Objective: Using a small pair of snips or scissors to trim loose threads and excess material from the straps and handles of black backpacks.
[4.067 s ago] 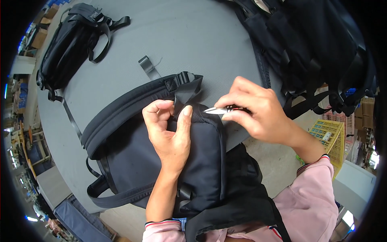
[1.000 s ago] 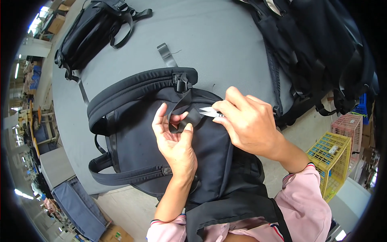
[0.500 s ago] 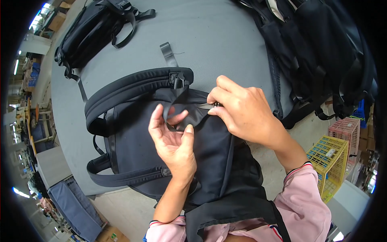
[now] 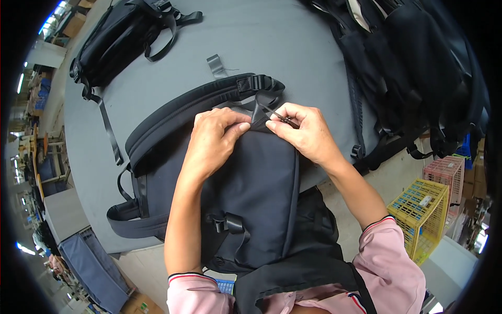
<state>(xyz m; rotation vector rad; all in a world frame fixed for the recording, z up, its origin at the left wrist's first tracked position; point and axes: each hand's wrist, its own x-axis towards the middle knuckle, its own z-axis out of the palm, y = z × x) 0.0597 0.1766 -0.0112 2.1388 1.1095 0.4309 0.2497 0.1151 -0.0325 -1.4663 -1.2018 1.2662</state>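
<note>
A black backpack [image 4: 251,178] lies in front of me across the table's near edge. My left hand [image 4: 214,137] is closed, thumb and fingers pinching the bag's edge beside a shiny black webbing strap [image 4: 258,116]. Just to the right, my right hand [image 4: 303,130] pinches the same edge near the strap's base. A slim dark tool [image 4: 286,121] also sits in the right fingers; its exact kind is unclear. The strap loops up towards the padded shoulder strap [image 4: 183,107] with its buckle [image 4: 258,82]. Lower down, another buckle [image 4: 227,224] hangs on webbing.
The grey table [image 4: 282,42] carries another black bag [image 4: 123,44] at far left and a pile of black bags [image 4: 413,68] at right. A loose webbing piece [image 4: 215,66] lies beyond the backpack. Yellow crate [image 4: 418,214] and pink crate [image 4: 444,172] stand at lower right.
My left hand has gone from spread fingers under the strap to pinching the bag's edge. The shoulder strap's buckled end has shifted right, and the slim tool now shows in my right hand.
</note>
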